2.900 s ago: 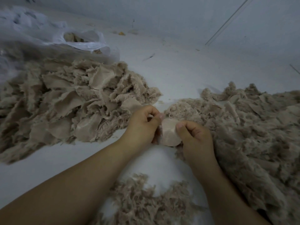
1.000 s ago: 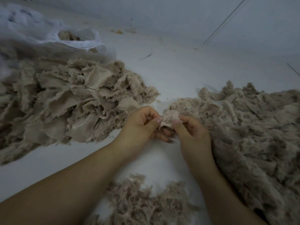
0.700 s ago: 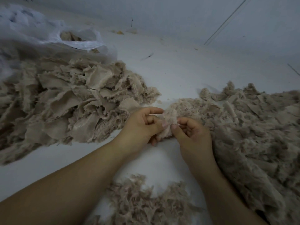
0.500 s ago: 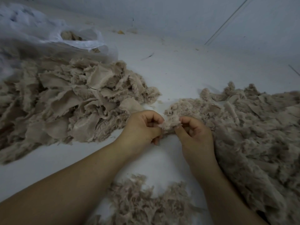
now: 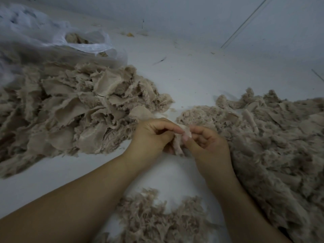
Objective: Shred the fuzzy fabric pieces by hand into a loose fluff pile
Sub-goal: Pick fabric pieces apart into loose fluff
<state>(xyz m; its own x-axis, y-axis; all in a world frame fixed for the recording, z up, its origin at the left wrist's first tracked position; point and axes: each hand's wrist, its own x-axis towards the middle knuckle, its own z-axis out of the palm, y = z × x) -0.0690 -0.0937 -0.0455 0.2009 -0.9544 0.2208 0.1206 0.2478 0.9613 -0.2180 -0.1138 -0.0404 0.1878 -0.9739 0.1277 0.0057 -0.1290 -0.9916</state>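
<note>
A small beige fuzzy fabric piece [image 5: 178,143] hangs between my two hands at the centre of the view. My left hand [image 5: 152,137] pinches its left side with curled fingers. My right hand [image 5: 208,146] pinches its top right edge between thumb and forefinger. A heap of flat fabric pieces [image 5: 73,109] lies to the left. A large fluff pile [image 5: 263,137] spreads on the right, just behind and beside my right hand. A smaller fluff patch [image 5: 157,221] lies on the white surface between my forearms.
A clear plastic bag [image 5: 84,42] with more beige scraps sits at the back left. The white floor [image 5: 184,76] runs back to a pale wall, with a few specks of debris on it.
The flat fabric piece held 2.9 s ago has been pulled and crumpled between my fingers. My hands have stayed in place, working it with small pinching moves.
</note>
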